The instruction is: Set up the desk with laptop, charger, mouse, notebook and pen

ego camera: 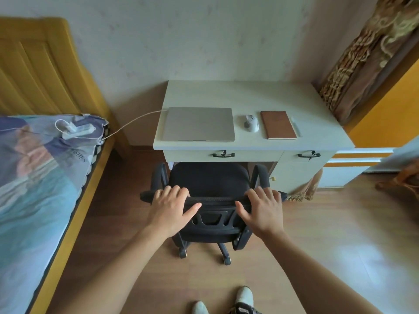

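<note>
Black mesh chair (pixel 209 177) back under both hands (pixel 170 206).

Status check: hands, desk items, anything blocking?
Left hand and right hand grip the chair backrest. Closed laptop, cable plugged in, mouse, notebook, pen on desk. Chair tucked in front.

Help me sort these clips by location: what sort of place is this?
Most likely a bedroom with a study corner: a bed with a yellow headboard stands beside a small white desk and a black office chair, over a wood-look floor.
</note>
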